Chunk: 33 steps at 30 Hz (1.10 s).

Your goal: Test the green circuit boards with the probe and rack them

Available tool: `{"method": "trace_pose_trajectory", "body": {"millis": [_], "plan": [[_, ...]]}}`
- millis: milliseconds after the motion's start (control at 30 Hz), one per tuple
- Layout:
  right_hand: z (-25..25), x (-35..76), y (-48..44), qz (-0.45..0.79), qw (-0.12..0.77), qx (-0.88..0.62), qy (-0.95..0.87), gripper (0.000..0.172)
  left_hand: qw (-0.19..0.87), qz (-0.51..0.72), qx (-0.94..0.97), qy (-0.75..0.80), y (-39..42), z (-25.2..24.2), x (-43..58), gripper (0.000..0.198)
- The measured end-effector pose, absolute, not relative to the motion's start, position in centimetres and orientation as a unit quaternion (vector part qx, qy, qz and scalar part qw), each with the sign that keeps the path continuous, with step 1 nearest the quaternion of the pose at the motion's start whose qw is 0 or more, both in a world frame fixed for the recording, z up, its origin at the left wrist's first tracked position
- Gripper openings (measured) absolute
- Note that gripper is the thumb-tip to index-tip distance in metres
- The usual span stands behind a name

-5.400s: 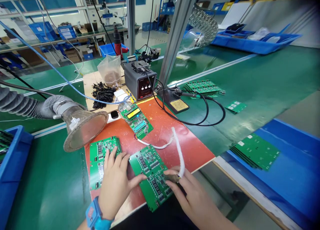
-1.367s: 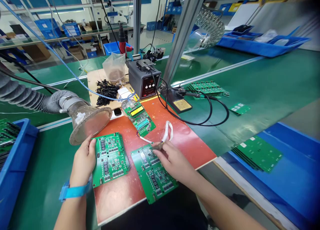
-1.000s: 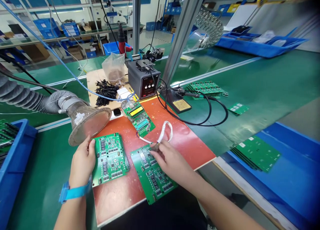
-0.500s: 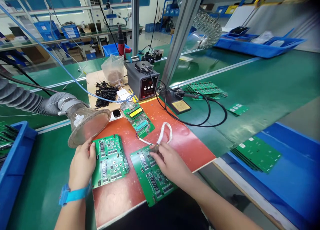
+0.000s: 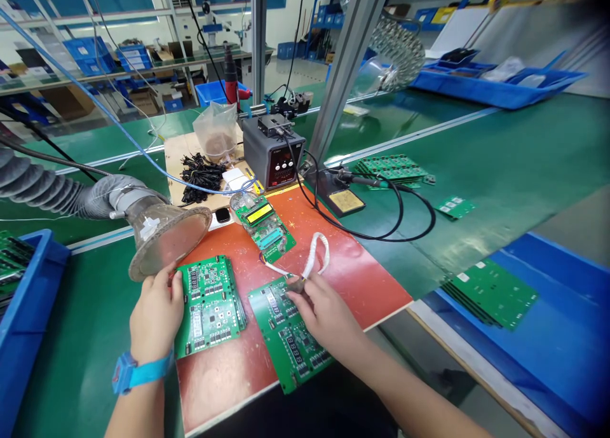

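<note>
At the front of the bench, head view: one red mat (image 5: 343, 266), bearing the work. Item: one loose green circuit board (image 5: 290, 342), lying at the mat's near edge and overhanging it. Item: one small brown connector (image 5: 296, 286) at that board's upper part, clamped between thumb and fingers of the right hand (image 5: 328, 311); a white-sleeved cable (image 5: 309, 257) loops from it. Item: one stack of circuit boards (image 5: 214, 323), on the mat's left side; left hand (image 5: 156, 317) at its upper left edge, thumb apart from the forefinger, any grip impossible to tell. Item: one board with a lit yellow display (image 5: 262, 219), farther back, between stack and cable loop. Item: one fume-extraction funnel (image 5: 166, 241), just behind the left hand. Item: one grey soldering station (image 5: 274, 155), beyond the mat.
</note>
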State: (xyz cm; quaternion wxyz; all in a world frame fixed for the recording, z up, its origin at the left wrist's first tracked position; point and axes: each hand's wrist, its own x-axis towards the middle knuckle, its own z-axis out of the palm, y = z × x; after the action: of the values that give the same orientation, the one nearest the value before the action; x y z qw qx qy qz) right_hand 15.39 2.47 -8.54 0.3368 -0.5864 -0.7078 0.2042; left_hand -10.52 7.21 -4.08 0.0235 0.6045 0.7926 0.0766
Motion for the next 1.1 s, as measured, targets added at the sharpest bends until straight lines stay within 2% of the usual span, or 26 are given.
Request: {"method": "trace_pose_trajectory", "body": {"millis": [300, 1100], "plan": [[-8.72, 14.92, 2.05, 0.162, 0.353, -0.59, -0.707, 0.016, 0.021, 0.081, 0.614, 0.785, 7.18, -4.21, -10.65, 0.041], [-8.61, 15.3, 2.21, 0.191, 0.335, -0.587, -0.712, 0.015, 0.019, 0.077, 0.614, 0.785, 7.24, -4.34, -10.48, 0.042]]}}
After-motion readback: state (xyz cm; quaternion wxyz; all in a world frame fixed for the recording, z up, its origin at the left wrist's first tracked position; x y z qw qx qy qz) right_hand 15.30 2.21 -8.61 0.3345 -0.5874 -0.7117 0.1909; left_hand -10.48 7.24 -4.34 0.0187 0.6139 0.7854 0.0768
